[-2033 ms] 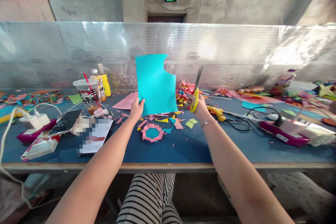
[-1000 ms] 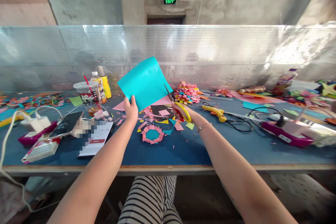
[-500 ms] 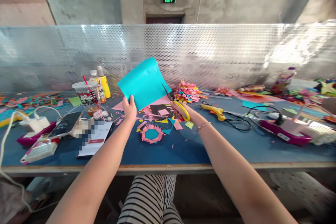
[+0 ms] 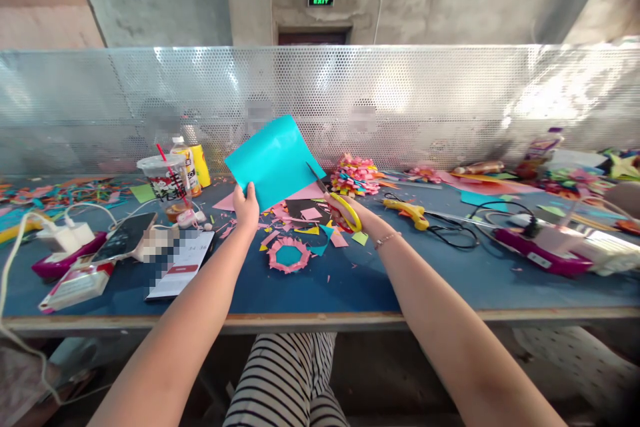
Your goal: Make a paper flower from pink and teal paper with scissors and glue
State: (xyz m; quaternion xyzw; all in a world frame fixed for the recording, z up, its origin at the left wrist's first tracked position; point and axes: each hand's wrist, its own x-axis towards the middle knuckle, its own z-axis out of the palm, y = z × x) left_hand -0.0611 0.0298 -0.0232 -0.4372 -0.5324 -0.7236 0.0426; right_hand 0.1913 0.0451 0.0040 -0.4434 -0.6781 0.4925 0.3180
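Observation:
A blue sheet of paper (image 4: 275, 161) is raised above the table, its lower left edge pinched in my left hand (image 4: 247, 205) with the thumb on top. My right hand (image 4: 341, 205) is closed round the yellow handles of a pair of scissors (image 4: 353, 212). The scissors' dark blades lie at the sheet's right corner. Below the sheet, a pink paper ring with a blue centre (image 4: 289, 255) rests on the table. Pink, yellow and blue paper scraps (image 4: 311, 214) are strewn between it and my hands.
To the left stand a plastic cup with a red straw (image 4: 167, 187), a phone (image 4: 126, 236) and a tablet (image 4: 186, 267). A layered paper flower (image 4: 354, 175), a yellow glue gun (image 4: 411, 212) with a black cable and a purple power strip (image 4: 543, 255) lie to the right. A perforated metal screen (image 4: 430, 107) runs behind.
The blue sheet has dipped slightly at its top edge, and its right corner has shifted a little against the scissor blades. Both hands stay almost in place.

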